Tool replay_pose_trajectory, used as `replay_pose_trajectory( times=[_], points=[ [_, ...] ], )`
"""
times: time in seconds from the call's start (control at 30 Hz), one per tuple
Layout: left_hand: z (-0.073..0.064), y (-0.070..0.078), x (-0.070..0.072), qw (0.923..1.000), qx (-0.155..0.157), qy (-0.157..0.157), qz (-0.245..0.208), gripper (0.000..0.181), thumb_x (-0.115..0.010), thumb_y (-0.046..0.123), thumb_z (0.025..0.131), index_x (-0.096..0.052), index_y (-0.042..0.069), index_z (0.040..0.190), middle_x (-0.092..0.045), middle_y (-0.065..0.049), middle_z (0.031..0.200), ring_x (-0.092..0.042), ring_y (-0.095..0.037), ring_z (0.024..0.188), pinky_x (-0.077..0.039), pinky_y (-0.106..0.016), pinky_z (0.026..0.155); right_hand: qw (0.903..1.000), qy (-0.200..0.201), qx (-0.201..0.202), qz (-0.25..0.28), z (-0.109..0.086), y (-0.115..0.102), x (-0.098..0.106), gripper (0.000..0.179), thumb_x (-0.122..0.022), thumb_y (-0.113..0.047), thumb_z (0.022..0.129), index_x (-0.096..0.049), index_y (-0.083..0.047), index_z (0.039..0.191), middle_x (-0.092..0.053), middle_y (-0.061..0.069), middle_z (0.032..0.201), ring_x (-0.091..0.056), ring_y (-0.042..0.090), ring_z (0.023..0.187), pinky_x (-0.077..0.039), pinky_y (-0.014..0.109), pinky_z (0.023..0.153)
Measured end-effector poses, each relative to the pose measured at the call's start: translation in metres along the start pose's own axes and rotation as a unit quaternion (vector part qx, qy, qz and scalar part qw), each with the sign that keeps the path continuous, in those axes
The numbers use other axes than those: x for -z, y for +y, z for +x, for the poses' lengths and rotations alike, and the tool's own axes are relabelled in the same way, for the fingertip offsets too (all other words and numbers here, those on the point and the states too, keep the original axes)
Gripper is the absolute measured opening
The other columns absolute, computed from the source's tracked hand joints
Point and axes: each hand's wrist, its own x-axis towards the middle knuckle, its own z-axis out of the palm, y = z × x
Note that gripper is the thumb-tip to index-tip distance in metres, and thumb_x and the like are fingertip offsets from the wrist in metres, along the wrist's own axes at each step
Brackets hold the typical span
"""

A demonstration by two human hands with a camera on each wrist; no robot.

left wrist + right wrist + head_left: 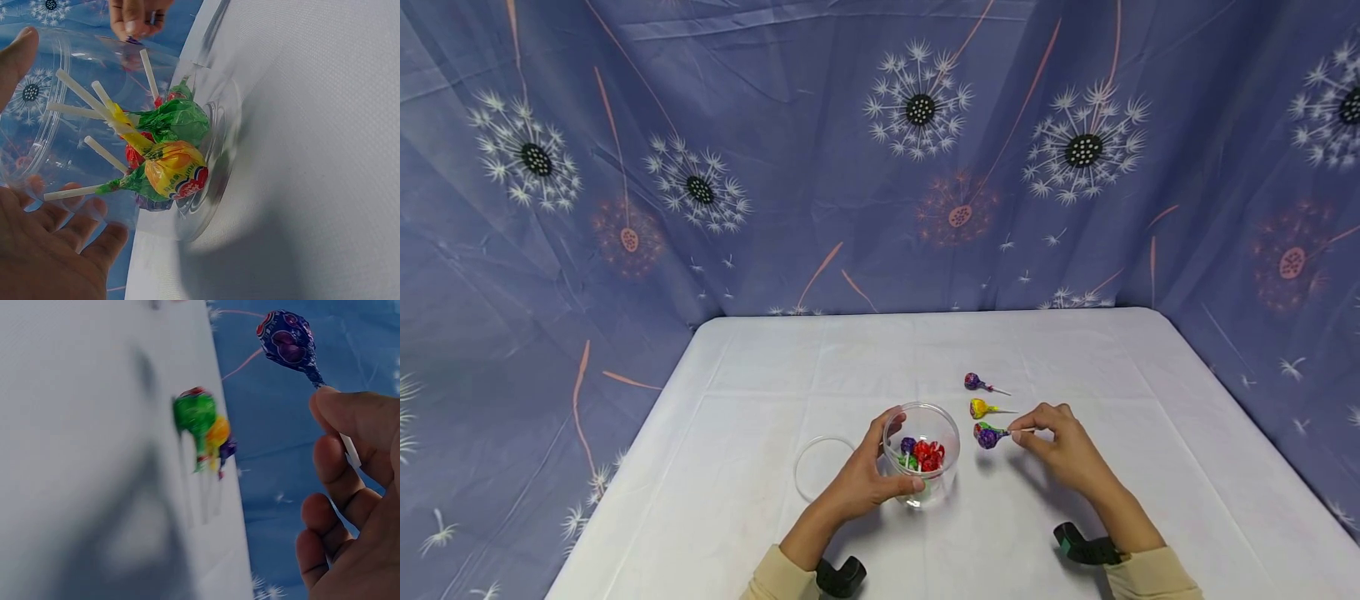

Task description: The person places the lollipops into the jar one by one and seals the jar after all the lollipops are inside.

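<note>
My left hand (859, 490) grips a clear plastic jar (942, 492), thumb on the near side and fingers around the far side. Several wrapped lollipops lie inside, including red ones (929, 455), a purple one (907, 444) and a yellow one (175, 167), with white sticks pointing various ways. To the right of the jar, my right hand (1070, 452) pinches a purple lollipop (287, 340) by its stick, between thumb and index finger. It is raised off the table. Partly behind it in the head view, a green lollipop (195, 412) lies on the cloth.
Beyond the green lollipop, a yellow lollipop (979, 408) and another purple lollipop (973, 382) lie in a row, sticks to the right. A round clear lid (797, 468) lies left of the jar. White cloth covers the table (715, 517); a blue dandelion-print curtain (820, 167) hangs behind.
</note>
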Motion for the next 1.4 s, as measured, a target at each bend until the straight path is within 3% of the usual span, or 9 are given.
replay_pose_trajectory(
  times=[0.23,0.63,0.97,1.2,1.4],
  points=[
    [0.000,0.000,0.001,1.0000,0.001,0.000,0.003,0.092,-0.079,0.030,0.075,-0.020,0.035,0.146,-0.033,-0.006,0.152,-0.033,-0.024,0.141,-0.026,-0.053,0.115,0.9997,0.016,-0.002,0.018,0.007,-0.024,0.010,0.008,-0.071,-0.018,0.084,-0.071,-0.025,0.088,-0.059,-0.012,0.080,-0.037,0.002,0.083,-0.032,0.026,0.067],
    [0.001,0.001,0.003,0.9999,-0.009,-0.001,0.008,0.094,-0.079,0.033,0.075,-0.020,0.028,0.148,-0.033,-0.007,0.153,-0.033,-0.022,0.141,-0.026,-0.052,0.115,0.9953,0.032,0.058,0.071,0.020,-0.064,0.015,0.011,-0.071,-0.012,0.083,-0.072,-0.021,0.090,-0.060,-0.012,0.083,-0.041,0.004,0.087,-0.036,0.021,0.076],
    [0.000,0.000,0.002,1.0000,0.002,-0.001,0.006,0.093,-0.079,0.033,0.076,-0.019,0.034,0.147,-0.031,-0.007,0.154,-0.033,-0.023,0.141,-0.025,-0.053,0.115,0.9901,-0.006,0.097,0.101,0.028,-0.092,0.002,0.013,-0.071,-0.011,0.083,-0.072,-0.021,0.092,-0.058,-0.008,0.083,-0.041,0.006,0.090,-0.038,0.025,0.077],
    [0.000,0.000,0.002,1.0000,-0.005,-0.004,0.005,0.094,-0.078,0.034,0.076,-0.018,0.028,0.149,-0.031,-0.005,0.154,-0.032,-0.023,0.141,-0.026,-0.054,0.115,0.9906,-0.032,0.107,0.079,0.031,-0.099,-0.012,0.016,-0.072,-0.010,0.081,-0.071,-0.025,0.088,-0.058,-0.010,0.085,-0.041,0.007,0.089,-0.040,0.029,0.075],
    [-0.002,0.002,0.002,0.9999,-0.010,-0.006,0.001,0.093,-0.078,0.033,0.077,-0.018,0.031,0.148,-0.031,-0.004,0.154,-0.032,-0.021,0.142,-0.026,-0.052,0.115,0.9890,-0.045,0.131,0.051,0.030,-0.103,-0.023,0.016,-0.074,-0.012,0.079,-0.070,-0.027,0.085,-0.056,-0.015,0.083,-0.037,0.005,0.086,-0.034,0.030,0.073]
  ],
)
